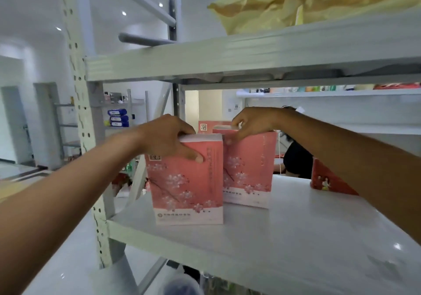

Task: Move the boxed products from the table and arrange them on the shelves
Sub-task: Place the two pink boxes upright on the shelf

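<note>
Just now my left hand (169,138) grips the top of the nearest pink box (189,187) at the centre of the frame, with the thumb curled down onto its front face and the fingers hooked over its white top edge. That box stands upright on the white shelf (284,237), close to the shelf's left front corner. Its front is salmon pink with a spray of pale blossoms across the middle, a white band with small print along the bottom, and a square code near the upper left corner.

To its right and a little deeper stands a second pink box (248,171) of the same design. It is also upright, and the first box overlaps its left edge. My right hand (252,121) pinches its top edge between curled fingers and thumb.

Behind these two, only the top of a third pink box (206,126) shows, so I count three pink boxes. One red box (328,183) stands at the right, partly hidden by my right forearm. At the top right, one crumpled yellow bag (284,5) lies on the upper shelf (227,59).
</note>
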